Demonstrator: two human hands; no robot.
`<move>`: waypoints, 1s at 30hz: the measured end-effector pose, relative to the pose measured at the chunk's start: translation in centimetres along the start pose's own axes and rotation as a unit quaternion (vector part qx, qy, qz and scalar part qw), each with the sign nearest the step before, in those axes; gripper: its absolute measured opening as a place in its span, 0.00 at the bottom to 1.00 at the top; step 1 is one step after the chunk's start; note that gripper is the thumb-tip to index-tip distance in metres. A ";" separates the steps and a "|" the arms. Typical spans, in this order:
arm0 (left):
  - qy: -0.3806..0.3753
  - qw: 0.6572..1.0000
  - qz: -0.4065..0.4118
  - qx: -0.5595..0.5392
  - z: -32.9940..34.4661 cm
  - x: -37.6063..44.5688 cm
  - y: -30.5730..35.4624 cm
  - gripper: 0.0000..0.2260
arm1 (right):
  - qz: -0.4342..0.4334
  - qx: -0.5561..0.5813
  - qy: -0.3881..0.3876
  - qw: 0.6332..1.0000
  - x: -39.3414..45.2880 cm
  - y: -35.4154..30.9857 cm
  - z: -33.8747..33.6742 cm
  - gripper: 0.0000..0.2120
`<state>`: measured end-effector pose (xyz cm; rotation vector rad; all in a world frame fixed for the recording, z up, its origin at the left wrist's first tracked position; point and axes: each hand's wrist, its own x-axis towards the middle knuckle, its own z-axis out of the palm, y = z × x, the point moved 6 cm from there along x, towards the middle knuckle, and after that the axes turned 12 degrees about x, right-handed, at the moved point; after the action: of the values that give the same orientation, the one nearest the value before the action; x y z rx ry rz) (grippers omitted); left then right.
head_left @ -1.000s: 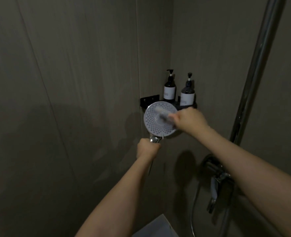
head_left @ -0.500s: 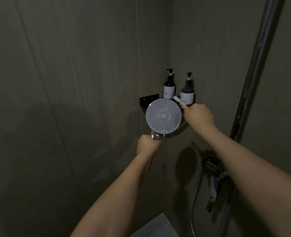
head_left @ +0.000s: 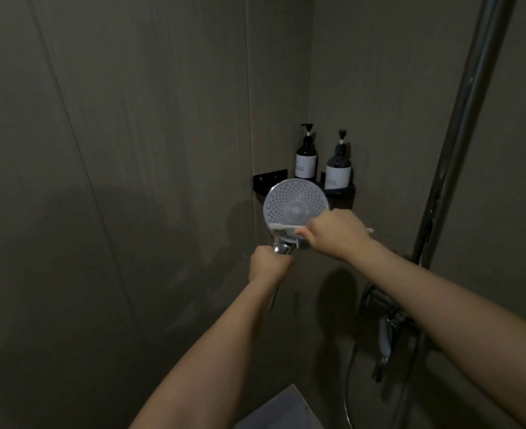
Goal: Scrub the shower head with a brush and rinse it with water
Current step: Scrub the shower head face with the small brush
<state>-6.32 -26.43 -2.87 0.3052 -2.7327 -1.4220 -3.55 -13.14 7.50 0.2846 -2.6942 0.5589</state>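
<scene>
A round white shower head [head_left: 292, 201] with many small nozzle holes faces me in the shower corner. My left hand [head_left: 267, 264] is closed around its chrome handle just below the disc. My right hand [head_left: 335, 232] grips a slim white brush [head_left: 283, 226] that lies flat across the lower part of the disc, its head pointing left. The brush's handle end pokes out to the right of my fist. No water is visible.
A black corner shelf [head_left: 343, 198] behind the shower head carries two dark pump bottles [head_left: 306, 159] [head_left: 338, 170]. A chrome riser pipe [head_left: 459, 125] runs up the right wall, with the mixer tap [head_left: 387, 317] and hose below. Grey walls close in on the left and behind.
My right hand swung from the disc's middle out to its upper right edge, then came back down, and the brush now lies across the lower part. The left hand stayed on the handle.
</scene>
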 end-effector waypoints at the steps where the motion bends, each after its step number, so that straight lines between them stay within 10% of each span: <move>1: -0.004 1.000 0.000 0.003 0.1 0.0 0.1 0.14 | 0.064 0.019 0.016 0.998 0.3 1.4 -0.4 0.17; 4: 0.000 1.000 -0.005 0.004 -0.2 0.0 -0.2 0.13 | 0.191 0.071 0.097 0.974 1.1 5.5 -3.6 0.22; 8: -0.003 1.000 -0.002 0.009 0.2 0.1 -0.4 0.13 | 0.114 0.070 0.122 0.983 2.0 2.4 -3.6 0.22; 16: -0.001 1.000 0.019 0.010 0.4 0.0 0.6 0.14 | 0.056 0.055 -0.114 0.990 1.1 -1.6 2.3 0.12; 20: 0.002 1.000 0.007 0.008 -0.2 0.3 0.2 0.12 | 0.126 0.132 0.066 0.981 3.3 1.0 -2.0 0.19; 26: 0.001 1.000 0.007 0.016 0.2 0.2 -0.4 0.13 | 0.064 0.099 -0.060 0.991 0.5 -1.6 0.2 0.14; 30: -0.008 1.000 0.005 0.005 0.3 0.0 0.1 0.11 | 0.087 0.073 0.032 0.993 2.7 0.9 -1.9 0.17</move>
<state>-6.40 -26.18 -2.96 0.2823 -2.7513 -1.4152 -5.64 -11.88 9.87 0.0674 -2.6365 0.8047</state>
